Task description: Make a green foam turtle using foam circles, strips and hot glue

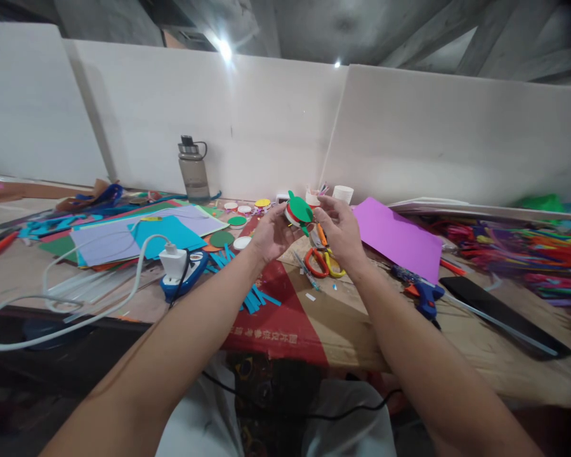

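In front of me, above the table, my left hand (275, 233) is closed around a small round paper craft piece (299, 211). A green paper disc with narrow tabs tops it, and a red and white side shows below. My right hand (339, 227) is just to its right, fingers curved and apart. Its thumb is by the green edge; I cannot tell whether they touch. Below the hands lie red-handled scissors (316, 263), yellow-handled scissors (334, 264) and a pen (307, 271). Blue paper strips (254, 298) are scattered nearer me on the left.
On the left are coloured paper sheets (171, 233), a power strip (197, 261) with a white cable, and a bottle (195, 174). Purple paper (394, 238), a blue glue gun (427, 297), a black phone-like slab (499, 314) and pipe cleaners (528, 247) lie on the right.
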`<state>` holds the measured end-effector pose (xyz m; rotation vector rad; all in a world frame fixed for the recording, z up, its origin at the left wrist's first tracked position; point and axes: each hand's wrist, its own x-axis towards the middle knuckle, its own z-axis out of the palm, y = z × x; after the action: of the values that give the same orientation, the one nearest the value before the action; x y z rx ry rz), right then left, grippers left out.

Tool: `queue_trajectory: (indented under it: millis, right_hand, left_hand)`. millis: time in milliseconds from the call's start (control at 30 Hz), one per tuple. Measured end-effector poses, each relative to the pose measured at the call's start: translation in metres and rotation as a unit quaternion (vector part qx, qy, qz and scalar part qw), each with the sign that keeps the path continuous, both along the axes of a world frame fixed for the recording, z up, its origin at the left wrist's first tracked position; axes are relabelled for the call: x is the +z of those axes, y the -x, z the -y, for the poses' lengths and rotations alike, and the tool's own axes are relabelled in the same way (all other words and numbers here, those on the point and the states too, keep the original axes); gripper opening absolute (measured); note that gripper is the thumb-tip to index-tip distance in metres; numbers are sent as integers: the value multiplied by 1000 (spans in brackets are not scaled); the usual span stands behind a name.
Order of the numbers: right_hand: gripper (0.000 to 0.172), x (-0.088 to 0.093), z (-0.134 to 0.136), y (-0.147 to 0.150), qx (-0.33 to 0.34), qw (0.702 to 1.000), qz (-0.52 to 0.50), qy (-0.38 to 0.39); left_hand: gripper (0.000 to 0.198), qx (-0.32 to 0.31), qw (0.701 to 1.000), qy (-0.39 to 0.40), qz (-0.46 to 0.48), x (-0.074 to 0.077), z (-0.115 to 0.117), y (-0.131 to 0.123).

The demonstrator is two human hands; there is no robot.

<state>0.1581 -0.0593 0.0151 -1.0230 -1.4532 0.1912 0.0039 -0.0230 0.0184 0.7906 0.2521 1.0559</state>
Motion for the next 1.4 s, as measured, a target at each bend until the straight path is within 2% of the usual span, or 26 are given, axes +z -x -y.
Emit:
queue_trajectory:
  millis: [133,300,567,767,1000,1400]
  right_hand:
    - [46,0,1,2,25,1000,13,14]
    - [51,0,4,5,12,998,38,52]
    - [39,6,9,7,5,996,62,70]
    - [41,8,8,4,-7,994,71,78]
    - [40,7,8,5,-19,994,79,76]
    - [44,3,6,6,-33,994,106,25]
  left_hand:
    - [18,2,999,-29,-20,-3,0,-3]
    - [17,-10,998,-51,-31,-8,-2,-3]
    - [17,-7,998,-56,-35,-11,-3,-4]
    - [15,-13,998,-45,-47,-10,-1,-4]
    - [20,-9,997,-42,-58,-10,-3,-3]
    - [21,-23,997,-57,-48,-11,-3,-3]
